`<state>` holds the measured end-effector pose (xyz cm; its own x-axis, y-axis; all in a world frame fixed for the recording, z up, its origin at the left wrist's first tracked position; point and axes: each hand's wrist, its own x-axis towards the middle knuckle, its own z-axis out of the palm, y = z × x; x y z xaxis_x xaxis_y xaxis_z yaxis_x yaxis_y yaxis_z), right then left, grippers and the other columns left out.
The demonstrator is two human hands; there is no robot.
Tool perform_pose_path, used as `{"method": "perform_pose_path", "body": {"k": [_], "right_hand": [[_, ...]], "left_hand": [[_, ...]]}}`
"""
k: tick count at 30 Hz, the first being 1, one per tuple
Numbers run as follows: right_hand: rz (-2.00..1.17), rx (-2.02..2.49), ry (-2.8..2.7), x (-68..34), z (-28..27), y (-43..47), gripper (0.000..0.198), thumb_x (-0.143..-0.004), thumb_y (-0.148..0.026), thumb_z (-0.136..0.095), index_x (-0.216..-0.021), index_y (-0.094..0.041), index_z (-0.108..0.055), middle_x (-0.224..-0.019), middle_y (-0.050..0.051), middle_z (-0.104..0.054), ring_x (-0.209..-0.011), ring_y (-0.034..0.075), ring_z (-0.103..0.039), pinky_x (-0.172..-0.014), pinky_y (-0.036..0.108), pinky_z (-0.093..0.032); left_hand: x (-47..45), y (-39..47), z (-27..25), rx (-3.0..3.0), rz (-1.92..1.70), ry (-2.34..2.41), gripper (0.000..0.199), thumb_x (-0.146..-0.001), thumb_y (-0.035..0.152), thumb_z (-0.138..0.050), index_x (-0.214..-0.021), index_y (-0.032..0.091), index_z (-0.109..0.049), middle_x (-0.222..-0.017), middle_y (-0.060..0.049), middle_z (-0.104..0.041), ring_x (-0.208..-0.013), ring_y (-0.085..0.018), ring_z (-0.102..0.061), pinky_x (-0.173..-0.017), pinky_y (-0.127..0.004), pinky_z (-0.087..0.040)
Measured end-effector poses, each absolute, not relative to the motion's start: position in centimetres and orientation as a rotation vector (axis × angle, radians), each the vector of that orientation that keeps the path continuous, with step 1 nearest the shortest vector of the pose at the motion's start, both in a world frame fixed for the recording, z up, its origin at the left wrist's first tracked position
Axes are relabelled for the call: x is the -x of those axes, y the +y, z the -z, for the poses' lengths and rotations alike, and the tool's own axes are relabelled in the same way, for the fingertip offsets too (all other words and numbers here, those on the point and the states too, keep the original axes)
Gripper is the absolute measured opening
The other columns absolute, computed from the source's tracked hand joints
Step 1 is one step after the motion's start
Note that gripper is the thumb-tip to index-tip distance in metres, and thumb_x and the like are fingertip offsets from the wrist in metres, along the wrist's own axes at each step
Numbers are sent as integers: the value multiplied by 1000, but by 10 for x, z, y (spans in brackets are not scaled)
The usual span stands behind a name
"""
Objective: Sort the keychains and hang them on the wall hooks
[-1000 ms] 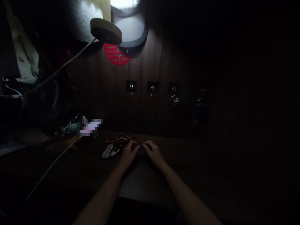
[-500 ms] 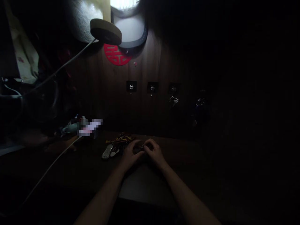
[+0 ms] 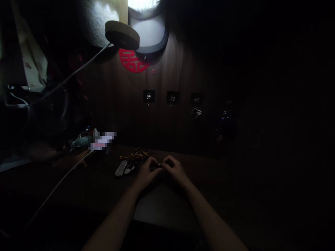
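My left hand [image 3: 147, 173] and my right hand [image 3: 176, 170] meet above a dark wooden surface, each with thumb and fingers pinched together. Between their fingertips is a small, dark, slightly shiny item [image 3: 160, 164], too dim to name. Just left of my left hand lies a pile of keys and cords: a pale, rounded fob-like piece [image 3: 121, 168], a whitish piece [image 3: 129, 169], and yellow-brown cords [image 3: 136, 154]. Part of this pile is hidden behind my left hand.
A white cable [image 3: 65, 176] runs across the surface at left, near a blurred-out item [image 3: 102, 141] and a pale green object [image 3: 81, 141]. Hooks [image 3: 172, 98] line the dark wall, keys [image 3: 196, 112] hanging from one. A lamp [image 3: 122, 35] hangs above.
My fingertips have drawn closer together around the small item, which shows less than before. The whole view has shifted slightly; the pile beside my left hand lies as it was.
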<state>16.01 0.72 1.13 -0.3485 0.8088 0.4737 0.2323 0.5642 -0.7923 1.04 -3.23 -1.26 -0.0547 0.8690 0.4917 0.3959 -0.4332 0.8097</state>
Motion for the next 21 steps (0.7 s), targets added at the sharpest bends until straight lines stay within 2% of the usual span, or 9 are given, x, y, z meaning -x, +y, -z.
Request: {"method": "perform_pose_path", "body": {"k": [5,8,13,17,21], "right_hand": [[-951,916,-1686,-165,-13,12,9,-66,-28,-56,-66,-20,-54,-64,-3,-54,-66,14,-51,-64,25,-40],[-951,921,-1633,-166,-13,14,10,-65,-29,-58,-65,-20,-55,-65,-3,-56,-66,14,-52,-65,26,-41],[-844,917,-1574,-170,-21,17,14,-65,-33,-61,-65,-18,-57,-65,-1,-59,-67,15,-55,-66,27,-43],[-792,918,-1430,-181,-46,31,19,-62,-35,-63,-65,-18,-58,-61,-2,-58,-60,13,-54,-61,26,-43],[-709,894,-1359,-197,-92,55,22,-60,-36,-64,-67,-17,-59,-59,-2,-57,-56,13,-54,-56,26,-43]], "left_hand": [[-10,-33,10,-1815,-1494,1377,5,-72,21,-53,-76,21,-56,-78,1,-62,-78,-16,-58,-74,-27,-43],[-10,-34,10,-1908,-1491,1405,11,-71,14,-50,-77,21,-56,-79,0,-61,-80,-16,-57,-76,-27,-43],[-11,-36,13,-2067,-1355,1397,17,-72,14,-51,-86,21,-56,-89,-2,-63,-86,-17,-58,-78,-28,-43],[-9,-35,16,-2118,-1197,1411,18,-75,16,-51,-91,21,-54,-95,-2,-64,-91,-16,-58,-81,-27,-43],[-8,-34,18,-2127,-1053,1453,11,-78,21,-49,-87,22,-55,-92,-1,-65,-87,-16,-59,-77,-25,-43]]}}
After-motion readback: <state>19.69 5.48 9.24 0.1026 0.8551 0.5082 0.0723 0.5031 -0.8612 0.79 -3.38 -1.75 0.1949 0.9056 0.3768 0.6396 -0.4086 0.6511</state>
